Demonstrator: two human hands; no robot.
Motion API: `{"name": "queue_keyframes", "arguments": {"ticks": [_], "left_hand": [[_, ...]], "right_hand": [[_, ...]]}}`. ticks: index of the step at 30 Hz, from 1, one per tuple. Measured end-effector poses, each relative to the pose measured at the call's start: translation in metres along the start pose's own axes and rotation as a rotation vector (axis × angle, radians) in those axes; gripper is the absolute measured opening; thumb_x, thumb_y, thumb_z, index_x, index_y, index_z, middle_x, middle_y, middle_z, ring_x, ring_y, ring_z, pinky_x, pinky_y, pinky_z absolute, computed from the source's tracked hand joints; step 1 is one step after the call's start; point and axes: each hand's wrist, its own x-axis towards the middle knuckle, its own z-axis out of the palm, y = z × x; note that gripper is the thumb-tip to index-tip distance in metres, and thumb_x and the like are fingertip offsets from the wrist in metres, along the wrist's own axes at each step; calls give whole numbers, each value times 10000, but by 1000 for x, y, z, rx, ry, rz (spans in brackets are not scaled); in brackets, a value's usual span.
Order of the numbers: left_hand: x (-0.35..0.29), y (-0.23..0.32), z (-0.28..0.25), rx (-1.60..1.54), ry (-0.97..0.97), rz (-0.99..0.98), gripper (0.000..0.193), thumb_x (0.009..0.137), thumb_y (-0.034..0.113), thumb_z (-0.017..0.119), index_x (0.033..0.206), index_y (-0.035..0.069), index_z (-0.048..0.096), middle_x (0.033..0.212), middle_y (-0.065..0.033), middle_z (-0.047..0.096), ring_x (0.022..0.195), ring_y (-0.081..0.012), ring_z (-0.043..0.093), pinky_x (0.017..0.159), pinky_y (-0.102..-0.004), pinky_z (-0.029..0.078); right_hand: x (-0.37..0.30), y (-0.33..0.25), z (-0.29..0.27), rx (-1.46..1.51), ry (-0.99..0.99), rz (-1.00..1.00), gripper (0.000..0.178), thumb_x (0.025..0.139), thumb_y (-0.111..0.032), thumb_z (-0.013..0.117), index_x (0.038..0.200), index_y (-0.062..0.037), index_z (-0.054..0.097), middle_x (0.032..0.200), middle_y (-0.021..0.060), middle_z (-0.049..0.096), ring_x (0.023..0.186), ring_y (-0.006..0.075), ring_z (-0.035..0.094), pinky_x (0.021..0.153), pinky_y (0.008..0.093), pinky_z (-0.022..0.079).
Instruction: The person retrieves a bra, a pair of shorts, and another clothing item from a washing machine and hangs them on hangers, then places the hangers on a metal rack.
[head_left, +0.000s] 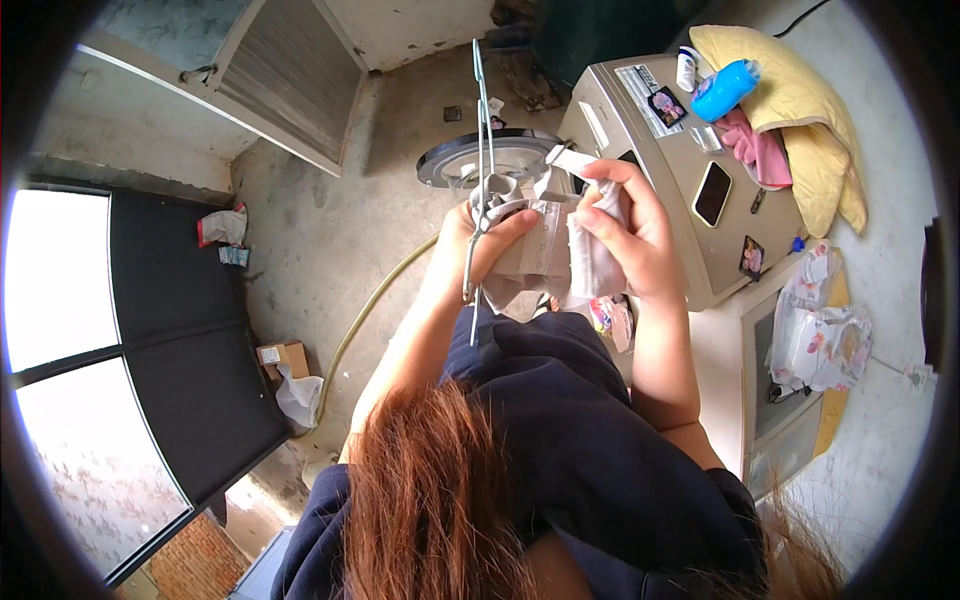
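Head view showed the left hand [497, 240] closed on one side of a pale grey garment [522, 258], its thumb pressed flat over the fabric edge, with a light blue clothes hanger [480, 110] standing almost edge-on across that hand; whether its fingers also gripped the hanger could not be told. On the right, the right hand [648, 245] was partly closed, pinching the garment's other end between bent thumb and fingers, so that the cloth was held up between both hands in front of the body. Most of the left fingers were hidden behind cloth and hanger, the garment's full shape was hard to make out, and long hair covered part of the dark top below. At far left, bright panes stood in a dark frame, near a small cardboard box [286, 357]; a yellowish hose [378, 298] curved over the bare concrete floor [325, 240]. Beyond the hands, a round door hung open on a beige washing machine [665, 200], whose top bore a smartphone [711, 194], a blue bottle [725, 91], a pink cloth [755, 150] and, at its right edge, a yellow quilted cloth [800, 105].
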Motion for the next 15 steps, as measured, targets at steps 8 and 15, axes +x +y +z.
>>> {"name": "queue_keyframes", "arguments": {"ticks": [8, 15], "left_hand": [[-18, 14, 17, -66, -27, -5, 207, 768, 121, 681, 937, 18, 620, 832, -40, 641, 754, -101, 575, 710, -252, 468], [-23, 17, 18, -125, -2, 43, 185, 770, 108, 674, 921, 16, 617, 821, -40, 637, 731, -94, 569, 680, -246, 467]], "right_hand": [[0, 15, 6, -119, 33, -49, 277, 823, 7, 565, 1089, -9, 489, 1046, 51, 534, 948, 96, 507, 843, 225, 398], [-2, 14, 4, -206, 43, -69, 249, 816, -2, 579, 1049, -29, 495, 985, 20, 527, 825, 63, 496, 768, 212, 408]]}}
